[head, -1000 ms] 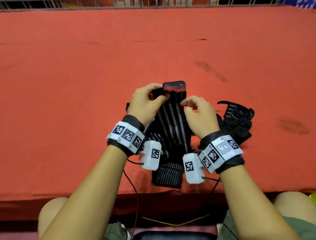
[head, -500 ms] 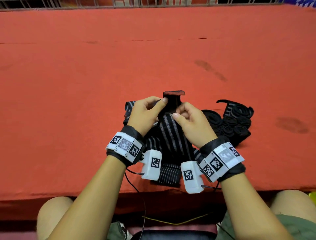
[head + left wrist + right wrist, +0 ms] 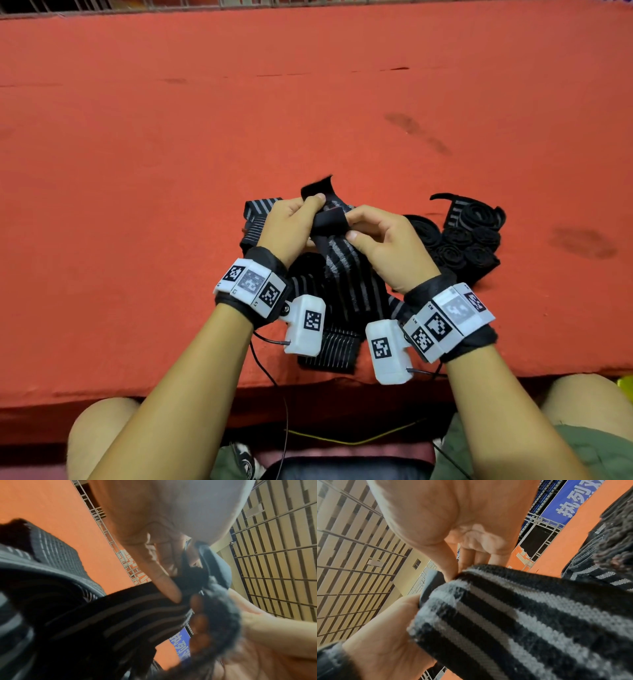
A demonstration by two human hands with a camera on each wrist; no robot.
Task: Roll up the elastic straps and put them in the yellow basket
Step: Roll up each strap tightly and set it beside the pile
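- Fingers, left hand (image 3: 291, 228): the thumb and forefinger pinch the black end tab of the striped elastic strap (image 3: 346, 274). This grip appears to anchor the end so that the first turn has a fixed core.
- Fingers, right hand (image 3: 383, 243): curled round the same end from the opposite side, with the thumb pressed against the fold. In the right wrist view, the thumb and fingers (image 3: 471, 555) meet the strap edge (image 3: 513, 601), which suits turning the end over on itself.
- Strap position: the held end is raised above the desk (image 3: 308, 102) between the two hands. The remainder trails toward the person and over the near desk edge. The free length presumably stays slack so it can feed into the roll.
- Roll state, judged: only the first fold is formed; most of the strap is still flat.
- Loose straps (image 3: 260, 212): further striped lengths lie on the desk beneath and to the left of the hands, within reach for later cycles.
- Rolled straps (image 3: 469, 240): a cluster of finished rolls lies just right of the right hand, touching one another, apparently staged for transfer.
- Yellow basket: not identifiable in any view; a small yellow patch (image 3: 625, 385) at the lower right edge may belong to it, but this cannot be confirmed.
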